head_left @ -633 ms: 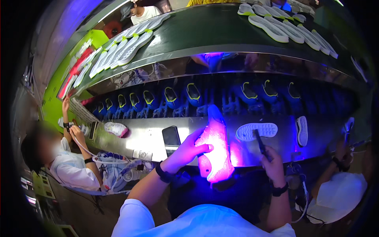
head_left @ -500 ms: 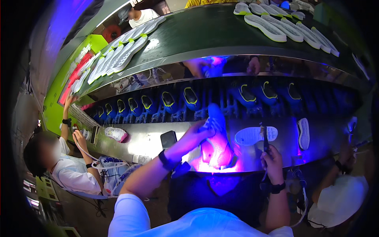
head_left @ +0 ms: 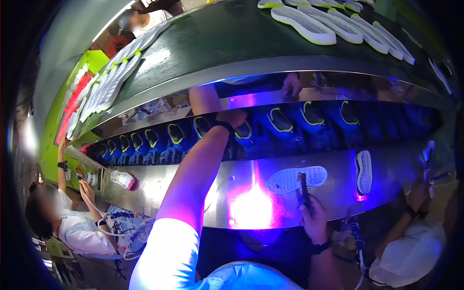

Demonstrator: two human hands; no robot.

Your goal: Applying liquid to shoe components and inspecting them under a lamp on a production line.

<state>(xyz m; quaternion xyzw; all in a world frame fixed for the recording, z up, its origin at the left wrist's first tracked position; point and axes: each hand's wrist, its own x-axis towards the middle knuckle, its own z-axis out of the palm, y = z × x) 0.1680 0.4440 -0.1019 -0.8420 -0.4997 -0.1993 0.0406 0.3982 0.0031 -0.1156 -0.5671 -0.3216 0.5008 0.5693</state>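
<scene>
A worker's left hand (head_left: 233,117) reaches across a metal work surface (head_left: 241,171), past its far edge, to a line of blue shoe uppers with yellow-green collars in a dark trough (head_left: 396,121). The hand is over or just beside one blue upper (head_left: 245,139); whether the fingers grasp it or have let go, one cannot tell. The right hand (head_left: 313,212), at the near edge, is closed around a dark-handled brush (head_left: 304,192), its head overlapping a white shoe sole (head_left: 286,182) that lies right of the surface's middle; contact between the two cannot be made out. A second sole (head_left: 365,171) lies toward the right end, lengthwise to the near edge. A pink-violet glow (head_left: 251,209) lights the metal by the near edge, while a white-and-pink shoe (head_left: 122,180) sits near the left end. Beyond the trough, more white soles (head_left: 302,26) line the right side of a dark green bench (head_left: 217,43). At left, a co-worker in a white shirt (head_left: 82,234) extends one arm.
</scene>
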